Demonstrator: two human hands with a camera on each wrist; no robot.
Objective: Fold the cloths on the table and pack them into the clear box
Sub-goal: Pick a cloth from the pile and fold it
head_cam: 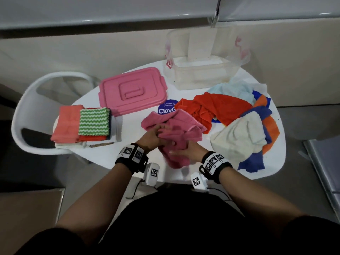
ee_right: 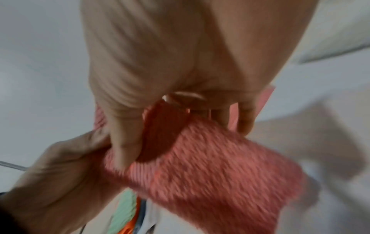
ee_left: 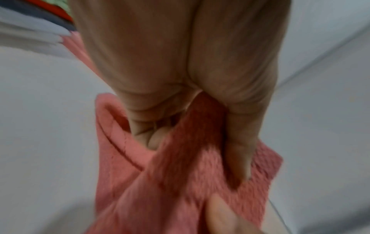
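Observation:
A crumpled pink cloth (head_cam: 176, 131) lies near the front middle of the white table (head_cam: 132, 150). My left hand (head_cam: 155, 137) grips a bunch of it, thumb and curled fingers closed on the pink cloth (ee_left: 180, 166). Close to its right, my right hand (head_cam: 182, 150) also holds the pink cloth (ee_right: 210, 166), thumb pressed over a fold. The clear box (head_cam: 202, 70) stands at the back of the table with pale cloths inside. A stack of folded cloths (head_cam: 82, 124), topped by a green zigzag one, sits at the left.
The pink box lid (head_cam: 132, 91) lies behind the hands. A heap of unfolded cloths (head_cam: 237, 122), orange, cream, blue and pale blue, fills the right side of the table. A white chair (head_cam: 36, 107) stands at the left, beside the table.

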